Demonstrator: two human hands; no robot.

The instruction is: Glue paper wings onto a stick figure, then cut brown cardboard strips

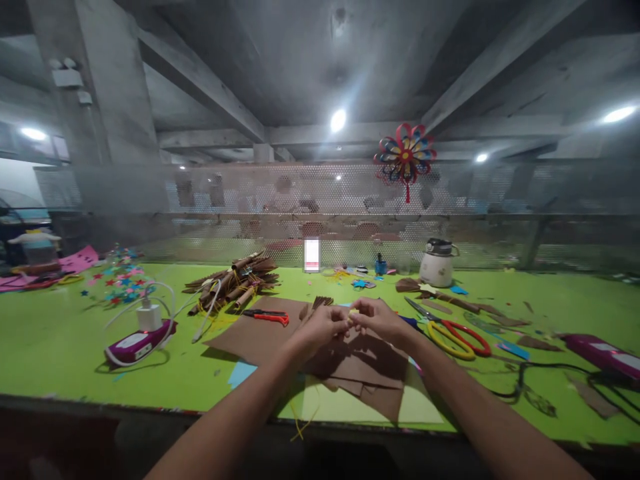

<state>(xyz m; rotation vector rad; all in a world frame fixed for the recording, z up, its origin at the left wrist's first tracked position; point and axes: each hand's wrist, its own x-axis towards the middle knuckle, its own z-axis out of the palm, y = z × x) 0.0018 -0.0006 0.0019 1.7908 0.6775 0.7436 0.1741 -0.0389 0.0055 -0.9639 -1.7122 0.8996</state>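
Observation:
My left hand (324, 327) and my right hand (379, 321) meet above the brown paper sheets (370, 363), both with fingertips pinched together. A tiny yellowish bit shows between the fingertips, too small to name. Behind my left hand pokes up a fringed piece of brown paper (324, 302); whether the hand holds it I cannot tell. A red and black utility knife (267, 316) lies on the brown paper to the left. Scissors (453, 339) with one yellow and one red handle rest just right of my right hand. Pale yellow paper (333, 403) is underneath the brown sheets.
On the green table (195, 383) are a bundle of rolled brown paper (240, 283), a purple power strip (140, 343) with a charger, and colourful paper stars (123, 277). A white jug (437, 263) stands at the back. Another purple strip (605, 353) and black cable (550, 366) lie right.

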